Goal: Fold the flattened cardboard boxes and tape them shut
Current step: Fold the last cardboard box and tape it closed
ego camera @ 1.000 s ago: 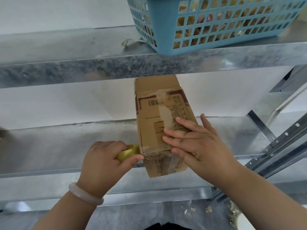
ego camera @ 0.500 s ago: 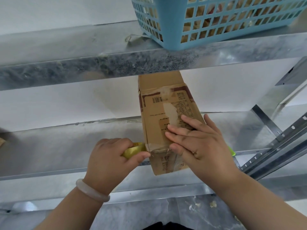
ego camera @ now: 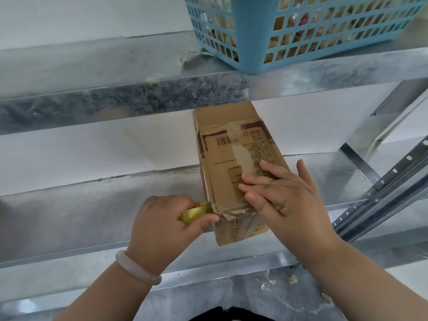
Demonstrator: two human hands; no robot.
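A brown cardboard box (ego camera: 231,158) with a barcode and printed text lies on the lower metal shelf (ego camera: 92,205), its near end past the shelf's front edge. Old tape marks show on its top face. My right hand (ego camera: 287,200) lies flat on the top of the box with straight fingers, pressing it down. My left hand (ego camera: 162,225) grips a yellowish tape roll (ego camera: 195,212) right at the box's near left corner, where tape crosses the edge. Most of the roll is hidden inside the hand.
An upper metal shelf (ego camera: 115,89) runs across just above the box and carries a blue plastic basket (ego camera: 289,31) with items inside. A slotted metal upright (ego camera: 382,184) slants at the right. White wall panels stand behind both shelves. Scraps litter the grey floor (ego camera: 278,288).
The view has shifted slightly. My left hand with the tape roll stays at the box's near left corner, and my right hand keeps pressing the top face; the box has barely moved.
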